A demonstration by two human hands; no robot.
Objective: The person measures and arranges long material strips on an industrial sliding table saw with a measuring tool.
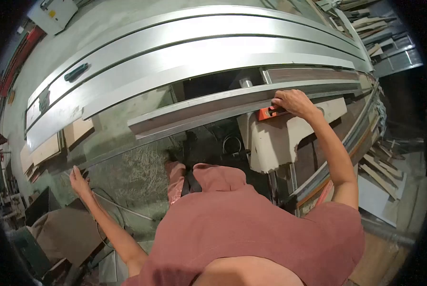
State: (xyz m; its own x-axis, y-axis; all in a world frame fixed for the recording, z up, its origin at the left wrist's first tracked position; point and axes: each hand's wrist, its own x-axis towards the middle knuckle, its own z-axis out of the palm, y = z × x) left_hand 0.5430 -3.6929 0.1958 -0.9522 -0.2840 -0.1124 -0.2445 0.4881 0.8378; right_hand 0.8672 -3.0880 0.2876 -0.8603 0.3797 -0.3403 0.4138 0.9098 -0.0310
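Observation:
My right hand (294, 102) is closed on an orange and black tape measure (267, 113), close against the near side of a long metal profile (199, 110). A thin dark strip, which looks like the drawn-out tape blade (175, 135), runs from there to the lower left, along the profile and past its end. At the far end of this strip my left hand (79, 181) has its fingers pinched together on a small dark piece. Under the tape measure lies a cream-coloured machine cover (273, 145) with a cut-out edge.
Beyond the profile stretches a wide metal sliding table (194, 45) with long slots; a dark green handle-like object (76, 72) lies on it. Board offcuts (46, 152) stand at the left. Wood strips (380, 171) lie at the right, and a cable (111, 205) crosses the floor.

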